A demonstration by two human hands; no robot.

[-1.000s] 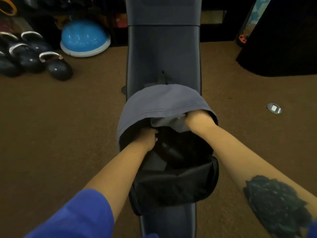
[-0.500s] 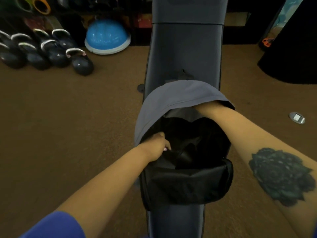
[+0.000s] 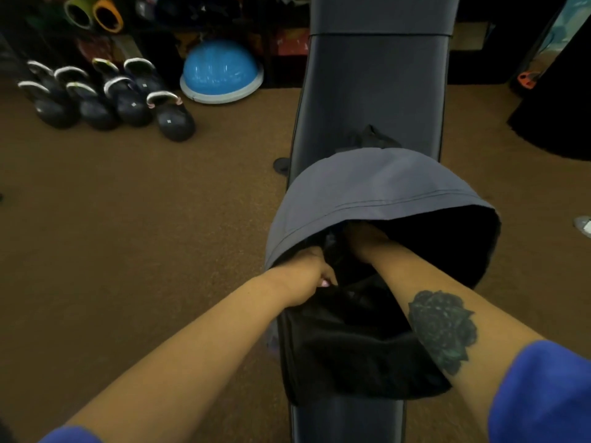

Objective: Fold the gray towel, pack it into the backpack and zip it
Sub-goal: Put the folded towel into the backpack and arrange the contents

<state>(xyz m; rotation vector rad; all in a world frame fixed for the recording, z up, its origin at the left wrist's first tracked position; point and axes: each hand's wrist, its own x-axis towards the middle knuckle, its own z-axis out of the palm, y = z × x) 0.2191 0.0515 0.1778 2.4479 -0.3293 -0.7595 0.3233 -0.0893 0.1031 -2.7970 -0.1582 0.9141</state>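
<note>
The backpack is laid open along a narrow bench, its sides overhanging both bench edges. Its left rim is gripped by the left hand. The right hand is hidden under the raised gray flap; its grip cannot be told. No towel can be made out. Bare carpet lies on both sides.

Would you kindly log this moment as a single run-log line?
stage: packing | backpack: open on bench | left hand: grips backpack's left rim | right hand: reaches inside, fingers hidden | gray towel: draped over top | zip: undone
</note>
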